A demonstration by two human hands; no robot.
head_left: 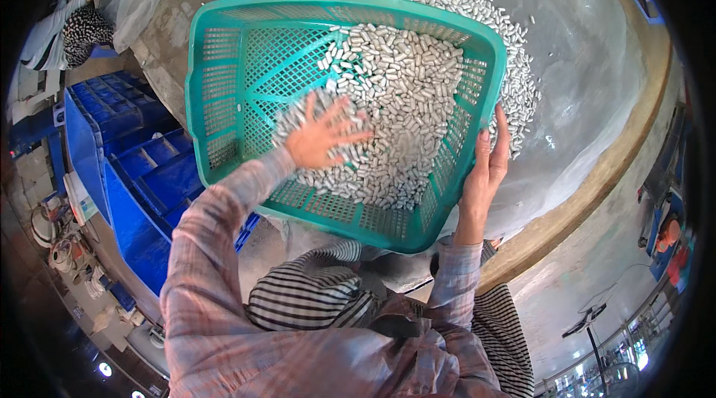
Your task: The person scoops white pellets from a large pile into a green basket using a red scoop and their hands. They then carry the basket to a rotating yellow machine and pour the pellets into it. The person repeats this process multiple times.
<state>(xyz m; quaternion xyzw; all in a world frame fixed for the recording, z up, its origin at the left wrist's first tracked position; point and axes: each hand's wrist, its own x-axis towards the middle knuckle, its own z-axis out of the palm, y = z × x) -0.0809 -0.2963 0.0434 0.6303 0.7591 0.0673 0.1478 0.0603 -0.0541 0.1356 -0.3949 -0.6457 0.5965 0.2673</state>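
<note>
Head view: a round table [597,174] under clear plastic sheeting carries a teal perforated basket [246,62], tilted, holding a heap of small silver cylinders [403,92]. More cylinders lie on the sheeting beyond its far rim. The right hand [486,167] grips the basket's near right edge; the left hand [322,133], fingers spread open, rests flat on the heap.

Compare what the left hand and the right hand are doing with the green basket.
The left hand lies open and flat, fingers spread, inside the green basket on the small silver cylinders; the right hand is outside, gripping the basket's rim. The left hand touches the cylinders; the right hand touches only the basket. Both are bare, with plaid sleeves.
</note>
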